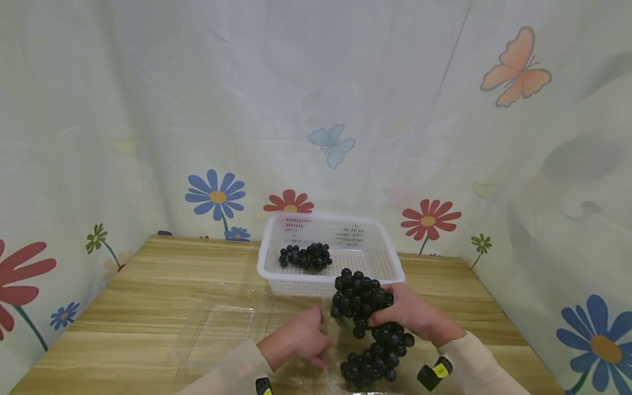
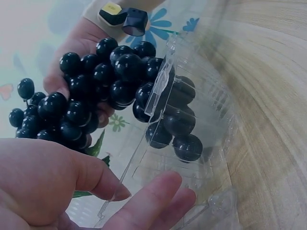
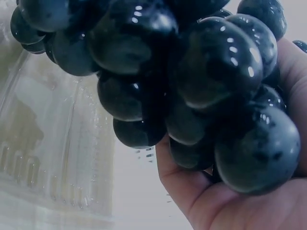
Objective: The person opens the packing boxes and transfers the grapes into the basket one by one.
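My right hand (image 1: pixel 415 312) grips a large bunch of black grapes (image 1: pixel 360 299), its fingers curled round the upper part. The bunch hangs down over a clear plastic clamshell box (image 1: pixel 333 334), and its lower grapes lie within the box walls. In the left wrist view several of those grapes show through the transparent wall (image 2: pixel 211 139). My left hand (image 1: pixel 302 336) pinches the near-left edge of the box, thumb (image 2: pixel 108 184) on one side and fingers (image 2: pixel 153 196) on the other. A green leaf (image 2: pixel 96 146) shows below the grapes.
A white perforated plastic basket (image 1: pixel 331 281) stands behind the box, with a smaller bunch of black grapes (image 1: pixel 307 257) inside. The clear lid part (image 1: pixel 217 334) lies flat on the wooden table (image 1: pixel 148 307) to the left. A flower-printed curtain (image 1: pixel 276 109) encloses the back and sides.
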Demonstrator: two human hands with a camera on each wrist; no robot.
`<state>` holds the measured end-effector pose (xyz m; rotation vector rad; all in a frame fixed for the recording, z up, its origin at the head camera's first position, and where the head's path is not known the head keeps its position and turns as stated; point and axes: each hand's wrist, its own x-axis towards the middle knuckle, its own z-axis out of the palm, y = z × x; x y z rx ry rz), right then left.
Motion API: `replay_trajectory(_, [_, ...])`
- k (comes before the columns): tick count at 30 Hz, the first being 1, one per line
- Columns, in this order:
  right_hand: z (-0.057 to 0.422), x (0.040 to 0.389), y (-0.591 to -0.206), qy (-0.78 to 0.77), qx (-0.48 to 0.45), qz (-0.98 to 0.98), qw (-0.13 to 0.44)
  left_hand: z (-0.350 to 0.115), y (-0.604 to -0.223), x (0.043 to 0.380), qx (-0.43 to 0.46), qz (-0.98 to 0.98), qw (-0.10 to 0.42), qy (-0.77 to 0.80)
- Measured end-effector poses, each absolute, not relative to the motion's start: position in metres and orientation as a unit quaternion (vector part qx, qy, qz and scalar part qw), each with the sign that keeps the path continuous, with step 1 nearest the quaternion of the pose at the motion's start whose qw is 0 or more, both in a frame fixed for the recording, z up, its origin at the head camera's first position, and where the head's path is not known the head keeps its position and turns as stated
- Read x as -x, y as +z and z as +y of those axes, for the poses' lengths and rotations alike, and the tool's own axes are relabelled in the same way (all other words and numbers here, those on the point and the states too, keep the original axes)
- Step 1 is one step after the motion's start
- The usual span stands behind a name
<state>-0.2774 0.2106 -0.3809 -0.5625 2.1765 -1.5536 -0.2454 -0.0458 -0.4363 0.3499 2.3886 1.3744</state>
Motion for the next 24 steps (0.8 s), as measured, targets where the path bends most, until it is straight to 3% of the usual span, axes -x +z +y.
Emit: replay_trajectory(24, [0.211,0.277,-0.353,-0.585,0.165,0.761,0.226,-0.048,-0.435,0.246,-0.132,0.844,0.182,0.487])
